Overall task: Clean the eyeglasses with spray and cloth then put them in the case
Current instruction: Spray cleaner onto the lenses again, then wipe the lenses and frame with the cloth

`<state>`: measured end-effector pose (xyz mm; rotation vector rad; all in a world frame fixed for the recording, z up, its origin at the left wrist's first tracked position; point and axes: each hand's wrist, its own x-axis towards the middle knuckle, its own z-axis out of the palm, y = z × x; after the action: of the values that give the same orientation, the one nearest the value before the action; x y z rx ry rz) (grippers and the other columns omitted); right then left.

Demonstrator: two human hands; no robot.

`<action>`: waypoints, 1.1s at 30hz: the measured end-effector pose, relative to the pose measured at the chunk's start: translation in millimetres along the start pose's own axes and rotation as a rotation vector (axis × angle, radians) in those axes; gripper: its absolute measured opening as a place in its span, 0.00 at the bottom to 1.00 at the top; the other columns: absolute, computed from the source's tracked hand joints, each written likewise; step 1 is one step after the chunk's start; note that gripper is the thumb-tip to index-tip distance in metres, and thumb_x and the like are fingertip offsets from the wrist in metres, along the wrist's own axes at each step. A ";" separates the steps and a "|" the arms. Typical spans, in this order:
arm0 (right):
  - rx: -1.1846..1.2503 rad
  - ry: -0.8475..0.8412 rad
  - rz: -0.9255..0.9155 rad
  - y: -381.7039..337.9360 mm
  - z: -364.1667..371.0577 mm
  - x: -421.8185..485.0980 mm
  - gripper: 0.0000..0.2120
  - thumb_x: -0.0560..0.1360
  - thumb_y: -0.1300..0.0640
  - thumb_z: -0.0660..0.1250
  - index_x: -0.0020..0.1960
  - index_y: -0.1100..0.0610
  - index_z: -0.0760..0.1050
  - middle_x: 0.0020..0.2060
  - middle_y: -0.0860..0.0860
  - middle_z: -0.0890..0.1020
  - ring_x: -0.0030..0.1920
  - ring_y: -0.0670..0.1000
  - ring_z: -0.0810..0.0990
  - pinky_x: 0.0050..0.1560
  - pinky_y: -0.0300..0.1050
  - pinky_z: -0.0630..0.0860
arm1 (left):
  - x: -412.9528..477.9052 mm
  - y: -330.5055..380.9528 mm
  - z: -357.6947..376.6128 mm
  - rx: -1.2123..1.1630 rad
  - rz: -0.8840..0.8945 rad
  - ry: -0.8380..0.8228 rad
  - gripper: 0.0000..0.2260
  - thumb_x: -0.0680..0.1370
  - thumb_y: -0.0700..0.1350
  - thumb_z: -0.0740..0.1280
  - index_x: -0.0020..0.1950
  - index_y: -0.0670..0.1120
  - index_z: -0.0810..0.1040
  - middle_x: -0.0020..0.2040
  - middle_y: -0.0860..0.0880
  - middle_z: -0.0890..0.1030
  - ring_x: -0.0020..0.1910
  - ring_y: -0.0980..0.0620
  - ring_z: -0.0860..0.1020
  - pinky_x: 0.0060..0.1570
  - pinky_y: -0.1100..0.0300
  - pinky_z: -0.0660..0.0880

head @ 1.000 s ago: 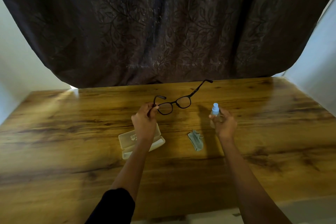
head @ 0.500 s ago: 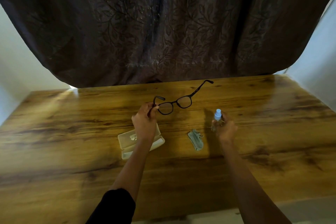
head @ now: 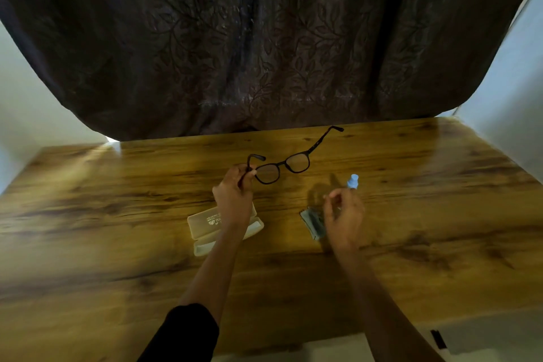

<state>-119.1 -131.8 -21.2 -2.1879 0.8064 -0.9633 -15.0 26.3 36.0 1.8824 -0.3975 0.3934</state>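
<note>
Left hand (head: 235,198): grip closed on one temple of the eyeglasses (head: 298,161), held raised over the bench (head: 117,244), both temples unfolded; right hand (head: 345,216): grip loosely curled, holding nothing, over the cloth (head: 312,221); spray bottle (head: 352,181) upright on the bench just beyond that hand; open case (head: 202,223) lies under the left wrist.
</note>
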 end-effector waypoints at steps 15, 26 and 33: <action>-0.175 -0.481 -0.079 14.9 24.9 -24.9 0.16 0.69 0.57 0.72 0.57 0.55 0.78 0.57 0.49 0.78 0.60 0.51 0.72 0.59 0.42 0.72 | -7.9 -1.6 -6.2 0.015 -0.003 -0.021 0.06 0.75 0.39 0.68 0.48 0.38 0.81 0.44 0.51 0.82 0.37 0.74 0.75 0.43 0.85 0.62; -0.047 -0.272 0.039 -16.3 7.8 -2.2 0.09 0.71 0.65 0.68 0.51 0.59 0.80 0.50 0.55 0.82 0.47 0.51 0.80 0.50 0.42 0.77 | -5.4 -8.1 -6.1 -0.013 0.011 -0.017 0.05 0.74 0.40 0.68 0.48 0.40 0.81 0.43 0.50 0.84 0.36 0.65 0.78 0.38 0.75 0.72; 0.191 0.048 -0.128 -81.2 -16.1 17.4 0.13 0.70 0.63 0.71 0.54 0.59 0.78 0.49 0.52 0.81 0.47 0.45 0.79 0.47 0.35 0.77 | -4.9 -4.9 0.6 -0.049 0.000 -0.005 0.05 0.74 0.39 0.69 0.48 0.39 0.81 0.39 0.51 0.82 0.34 0.65 0.78 0.36 0.77 0.71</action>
<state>-99.3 -97.8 53.7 -2.0770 0.5763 -1.1123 -17.0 27.8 29.5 1.8363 -0.4067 0.3754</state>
